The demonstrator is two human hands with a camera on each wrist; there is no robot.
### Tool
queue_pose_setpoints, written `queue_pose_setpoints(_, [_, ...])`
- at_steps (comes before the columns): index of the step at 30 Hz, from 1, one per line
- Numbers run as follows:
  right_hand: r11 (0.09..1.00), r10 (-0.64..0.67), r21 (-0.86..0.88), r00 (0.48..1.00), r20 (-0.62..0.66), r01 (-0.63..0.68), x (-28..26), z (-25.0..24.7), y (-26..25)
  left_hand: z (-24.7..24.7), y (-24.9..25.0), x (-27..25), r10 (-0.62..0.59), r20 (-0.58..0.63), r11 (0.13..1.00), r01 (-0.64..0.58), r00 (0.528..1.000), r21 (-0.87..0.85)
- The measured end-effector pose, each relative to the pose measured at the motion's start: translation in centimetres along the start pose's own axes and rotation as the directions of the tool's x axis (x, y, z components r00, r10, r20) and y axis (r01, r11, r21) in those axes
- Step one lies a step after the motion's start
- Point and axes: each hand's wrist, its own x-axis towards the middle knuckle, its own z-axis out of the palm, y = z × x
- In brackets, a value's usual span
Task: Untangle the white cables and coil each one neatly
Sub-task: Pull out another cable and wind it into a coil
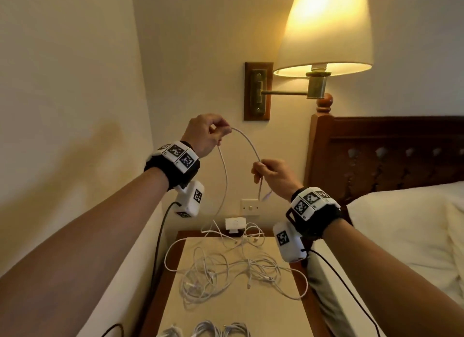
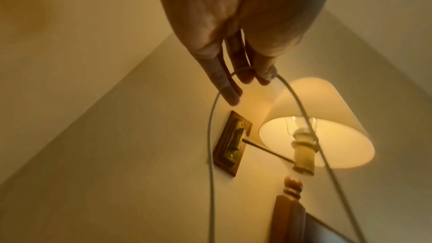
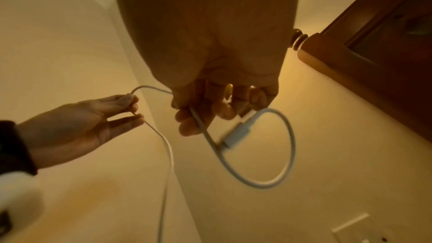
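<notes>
the dark wooden nightstand with a pale top [image 1: 263, 319] carries a loose tangle of thin white cables [image 1: 233, 269], with three coiled white bundles [image 1: 208, 330] at its near edge. above it, the left hand [image 1: 204, 134] pinches one thin white cable [image 1: 247, 142] held up in an arch, and the right hand [image 1: 273, 174] pinches it lower, near its plug end [image 3: 236, 133].

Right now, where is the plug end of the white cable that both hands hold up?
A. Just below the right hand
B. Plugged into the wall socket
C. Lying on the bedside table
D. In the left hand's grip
A: the plug end dangles free just below the right hand, which pinches the white cable near that end; the left hand pinches it further along, and the rest runs down to the tangle on the bedside table.
</notes>
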Motion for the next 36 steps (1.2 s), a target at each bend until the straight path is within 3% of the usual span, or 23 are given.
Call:
queue_pose_setpoints(4, [1.000,0.024,-0.022,0.982,0.185,-0.020,-2.0,-0.8,-0.4,-1.8,-0.3,0.0,-0.077,-0.257,0.997,0.066,0.963,-0.049])
queue_pose_setpoints(7, [0.999,-0.032,0.019,0.978,0.208,0.028,-2.9,-1.8,-1.3,-2.3,-0.4,-0.9,-0.091,-0.290,0.996,0.093,0.953,-0.006])
queue_pose_setpoints(10, [0.992,-0.064,0.109,0.996,0.067,0.056,-2.9,-3.2,-2.4,-1.9,-1.3,-2.5,-0.175,-0.127,0.980,0.185,0.976,0.074])
queue_pose_setpoints(13, [0.986,-0.030,0.164,0.999,0.023,0.026,-2.3,-3.7,-3.5,-0.4,-1.4,-4.6,-0.300,0.178,0.952,0.282,0.937,0.121])
queue_pose_setpoints(15, [0.988,0.028,0.150,0.999,0.038,-0.033,-2.0,-3.5,-4.3,0.6,-0.6,-5.6,-0.262,0.287,0.962,0.274,0.921,0.000])
queue_pose_setpoints(17, [0.989,0.055,0.130,0.996,0.072,-0.064,-2.0,-3.3,-5.2,1.5,0.5,-6.2,-0.183,0.307,0.950,0.249,0.934,-0.190])
queue_pose_setpoints(19, [0.991,0.042,0.121,0.995,0.095,-0.053,-2.3,-3.2,-5.9,2.2,1.5,-6.4,-0.110,0.304,0.944,0.195,0.946,-0.267])
queue_pose_setpoints(24, [0.986,0.006,0.165,0.985,0.170,-0.035,-2.7,-3.7,-6.9,2.2,2.2,-6.2,0.093,0.212,0.986,-0.061,0.973,-0.154])
queue_pose_setpoints(28, [0.989,0.020,0.142,0.981,0.191,-0.048,-3.5,-3.4,-7.0,1.0,2.8,-5.3,0.210,0.093,0.976,-0.215,0.973,0.037])
queue_pose_setpoints(36, [0.856,0.054,0.476,0.951,0.305,-0.201,-5.1,-4.1,-7.7,-0.5,3.2,-4.6,0.207,-0.075,0.974,-0.199,0.975,0.105])
